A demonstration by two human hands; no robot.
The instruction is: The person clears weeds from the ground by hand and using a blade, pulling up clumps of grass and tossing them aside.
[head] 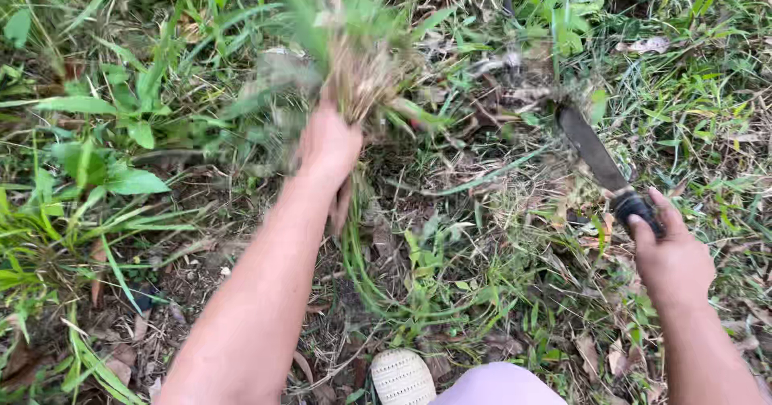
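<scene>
My left hand [328, 143] grips a bunch of long grass [354, 59] near its dry, brownish base and holds it up, blurred by motion. The green blades fan upward beyond my fist, and a few stems trail down toward the ground below it. My right hand [671, 256] is closed on the dark handle of a knife [595, 152]. Its worn dark blade points up and to the left, low over the ground, a short way right of the grass bunch.
Weeds, broad-leaved plants [104, 172] and grass cover the ground all around. Dry leaves and bare soil [201, 276] show at lower left and centre. A white perforated shoe toe [400, 375] and a pale trouser knee [494, 385] sit at the bottom edge.
</scene>
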